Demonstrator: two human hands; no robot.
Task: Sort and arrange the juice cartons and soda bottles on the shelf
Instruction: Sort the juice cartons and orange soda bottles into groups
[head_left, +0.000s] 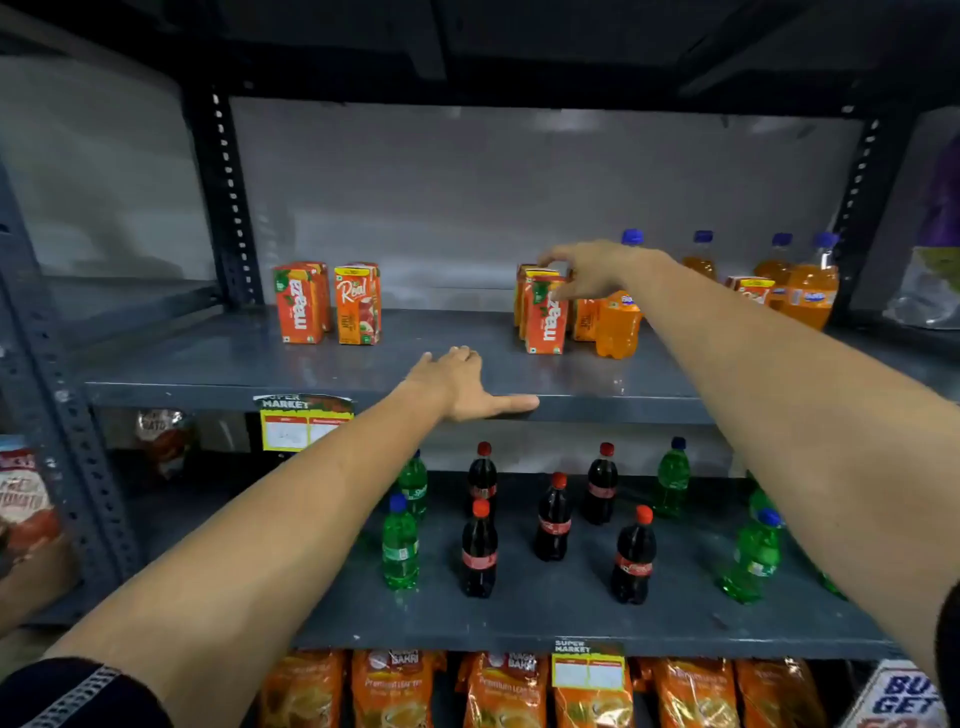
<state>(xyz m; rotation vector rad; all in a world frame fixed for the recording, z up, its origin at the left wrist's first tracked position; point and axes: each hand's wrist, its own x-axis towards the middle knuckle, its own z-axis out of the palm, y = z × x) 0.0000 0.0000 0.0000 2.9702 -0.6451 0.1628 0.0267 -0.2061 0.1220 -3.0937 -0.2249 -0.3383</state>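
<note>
On the upper grey shelf (218, 364) a Maaza carton (300, 304) and a Real carton (357, 304) stand side by side at the left. Further right is a cluster of juice cartons, with a Maaza carton (545, 317) in front. My right hand (587, 270) reaches over this cluster, fingers closing on the top of a carton behind the front one. An orange soda bottle (617, 325) stands beside the cluster. More orange soda bottles (810, 291) and a Real carton (750, 291) stand at the far right. My left hand (462, 384) rests flat on the shelf's front edge, empty.
The lower shelf (519, 613) holds scattered cola bottles (479, 551) and green soda bottles (400, 545). Orange snack packets (498, 691) fill the row below. Perforated steel uprights (223, 197) frame the bay. A price label (304, 426) hangs on the upper shelf's edge.
</note>
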